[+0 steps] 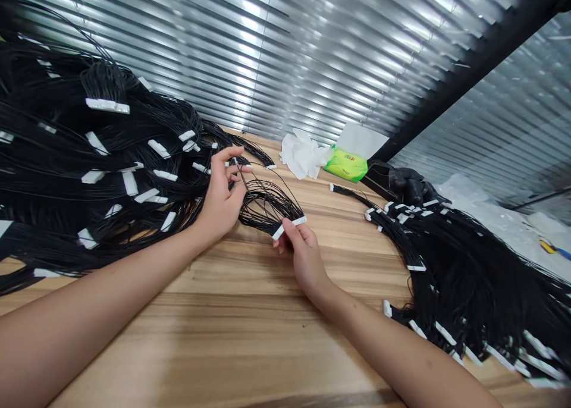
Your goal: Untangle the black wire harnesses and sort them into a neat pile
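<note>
My right hand [306, 253] pinches a long white connector [300, 220] between thumb and fingers. Many thin black wires [272, 201] run from this connector and loop back toward my left hand [224, 197]. The left hand is raised just above the wires, its fingers curled around one thin black wire with a small white tip. Its index finger is bent over at the top. Part of the wire bundle is hidden behind the left hand.
A large heap of black wire harnesses [57, 188] with white connectors covers the left side. Another pile of harnesses [473, 277] lies at the right. Crumpled white tissue [303, 154] and a green tissue pack [345, 165] sit at the back, before a corrugated metal wall [250, 57].
</note>
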A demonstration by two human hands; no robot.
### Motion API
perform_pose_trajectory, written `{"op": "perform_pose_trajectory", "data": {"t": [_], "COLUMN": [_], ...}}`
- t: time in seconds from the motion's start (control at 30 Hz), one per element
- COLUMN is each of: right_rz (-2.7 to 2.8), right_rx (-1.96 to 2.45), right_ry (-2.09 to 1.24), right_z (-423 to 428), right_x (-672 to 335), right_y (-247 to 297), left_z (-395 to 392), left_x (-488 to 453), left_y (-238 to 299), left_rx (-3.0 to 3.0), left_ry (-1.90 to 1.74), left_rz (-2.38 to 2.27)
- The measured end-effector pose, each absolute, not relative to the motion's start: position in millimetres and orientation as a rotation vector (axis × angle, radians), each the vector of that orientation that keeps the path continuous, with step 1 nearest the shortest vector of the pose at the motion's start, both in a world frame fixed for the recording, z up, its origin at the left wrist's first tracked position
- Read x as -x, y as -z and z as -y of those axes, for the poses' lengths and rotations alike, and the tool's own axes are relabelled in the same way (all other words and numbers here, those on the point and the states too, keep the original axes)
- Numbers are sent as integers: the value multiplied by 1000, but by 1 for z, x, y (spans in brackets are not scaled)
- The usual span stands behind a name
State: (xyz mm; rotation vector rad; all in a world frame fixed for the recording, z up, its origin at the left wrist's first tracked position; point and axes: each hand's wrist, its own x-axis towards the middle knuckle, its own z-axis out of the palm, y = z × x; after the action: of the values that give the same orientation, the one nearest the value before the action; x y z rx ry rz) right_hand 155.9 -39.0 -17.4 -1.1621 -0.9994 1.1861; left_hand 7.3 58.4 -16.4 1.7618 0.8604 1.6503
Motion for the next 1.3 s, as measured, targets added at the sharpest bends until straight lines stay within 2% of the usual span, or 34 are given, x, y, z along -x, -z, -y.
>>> {"op": "perform_pose_trajectory", "data": {"t": [0.63, 0.9, 1.3], "right_rz": [1001, 907, 772], "right_rx": [1153, 1128, 1067], "right_ry": [-1173, -1146, -1124], "right_z": [38, 39, 35], "right_x": [-155, -155, -157], "right_y": [17, 14, 19], "left_z": [-58, -52, -43], "left_x": [-6, -7, -4], "left_y": [16, 12, -3], "left_rx": [-1630, -1876, -2117], "left_ry": [-1585, -1498, -821], "left_rz": [-979, -1290, -1714]}}
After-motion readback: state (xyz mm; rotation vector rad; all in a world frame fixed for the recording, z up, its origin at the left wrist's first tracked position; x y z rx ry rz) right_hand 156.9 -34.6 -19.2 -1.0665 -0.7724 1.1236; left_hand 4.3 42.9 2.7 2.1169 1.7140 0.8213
